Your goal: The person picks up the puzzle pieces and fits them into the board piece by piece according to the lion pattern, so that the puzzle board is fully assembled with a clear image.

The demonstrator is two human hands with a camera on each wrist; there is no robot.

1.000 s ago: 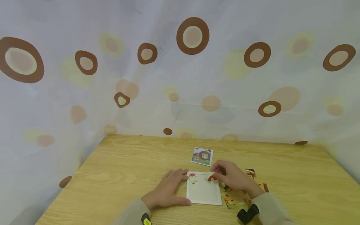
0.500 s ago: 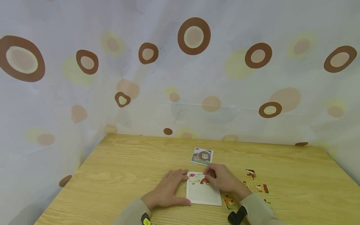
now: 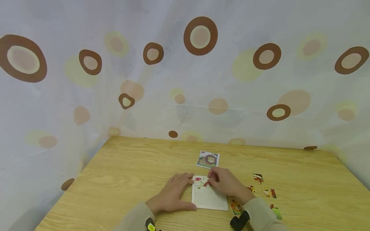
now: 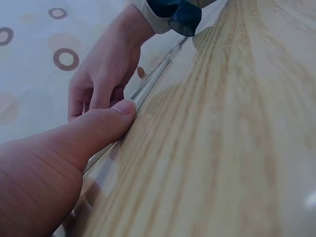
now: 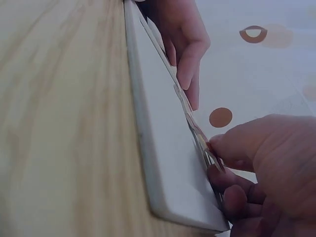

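Observation:
A white puzzle tray (image 3: 211, 201) lies on the wooden table in the head view. In its far left corner sits a jigsaw piece (image 3: 198, 180) with a pink print. Between thumb and fingers, my right hand (image 3: 229, 185) pinches a second jigsaw piece (image 3: 206, 184) with a dark red patch, right beside the first. This pinched piece (image 5: 218, 162) stands tilted in the right wrist view. My left hand (image 3: 172, 194) rests along the tray's left side, fingers extended at the far corner and thumb at the near one. Whether the two pieces interlock is hard to see.
Beyond the tray lies a square lion picture card (image 3: 207, 159). Several loose jigsaw pieces lie right of the tray, among them a dark one (image 3: 258, 178), a red-edged one (image 3: 270, 192) and an orange one (image 3: 235, 207) partly near my right forearm. A patterned curtain (image 3: 173, 80) hangs behind the table.
My right hand has carried the red-patched piece leftward along the tray's far side, up to the corner piece. More loose pieces show on the right. My left hand has stayed in place.

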